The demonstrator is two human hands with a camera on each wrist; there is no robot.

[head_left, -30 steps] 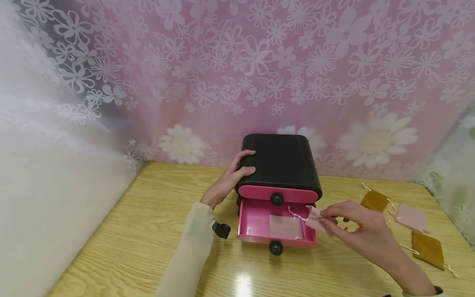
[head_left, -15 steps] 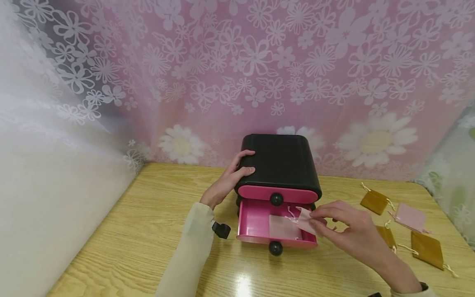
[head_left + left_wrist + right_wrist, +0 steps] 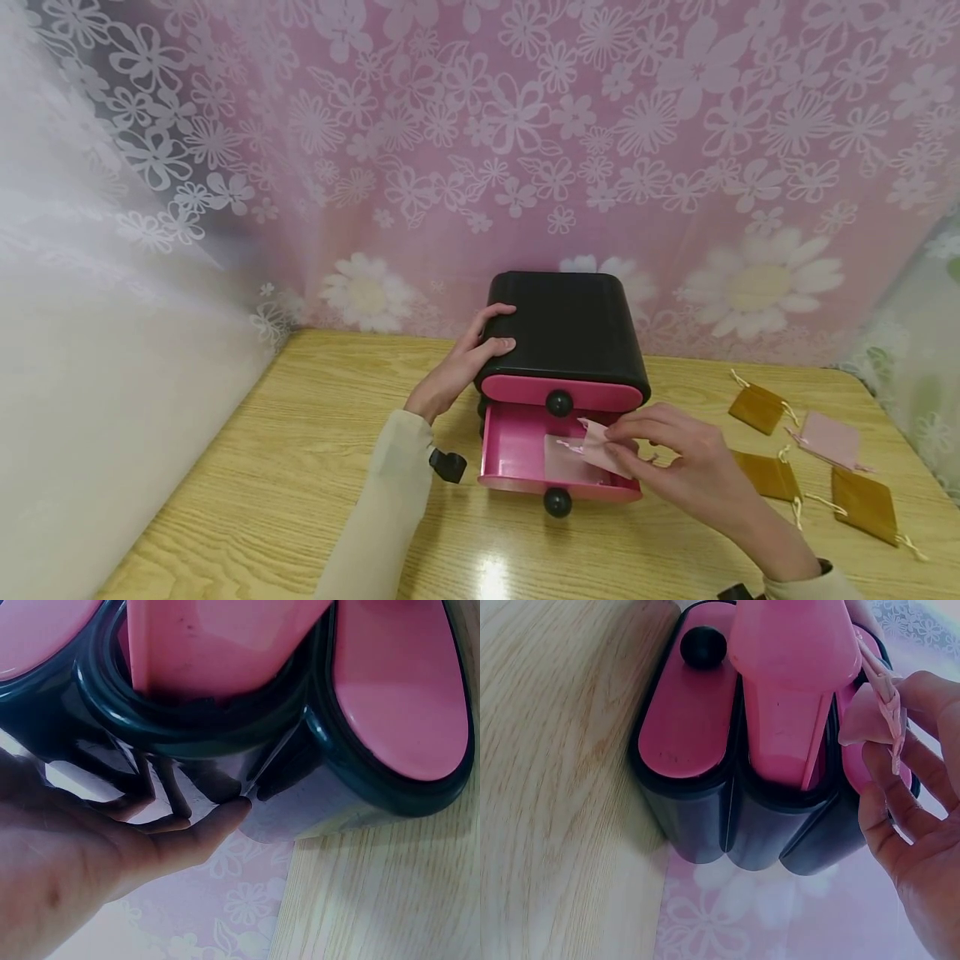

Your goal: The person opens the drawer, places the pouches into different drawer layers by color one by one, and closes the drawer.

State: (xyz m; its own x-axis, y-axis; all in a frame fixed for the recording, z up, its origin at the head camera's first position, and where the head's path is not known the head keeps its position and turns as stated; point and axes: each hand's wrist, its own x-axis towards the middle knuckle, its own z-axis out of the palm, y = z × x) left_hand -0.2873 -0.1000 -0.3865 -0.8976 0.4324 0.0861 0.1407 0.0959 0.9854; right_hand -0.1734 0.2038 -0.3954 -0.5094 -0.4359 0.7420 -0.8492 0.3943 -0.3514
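The right hand (image 3: 701,467) has thumb and fingertips pinched together on a pale pink pouch (image 3: 603,450), right of the frame's centre, over the right part of an open pink drawer (image 3: 516,450). Under it, flat on the drawer floor, lies a second pink pouch (image 3: 558,468); whether the two touch, I can't tell from here. The left hand (image 3: 459,368) is spread along the left side of the black cabinet (image 3: 562,325), fingers apart, thumb and one fingertip over the top edge. The open drawer is the middle of three. Over at the right of the frame, three brown pouches (image 3: 864,504) and another pink one (image 3: 828,439) lie on the wooden tabletop (image 3: 300,458). A flowered curtain (image 3: 450,167) hangs behind, across the top.
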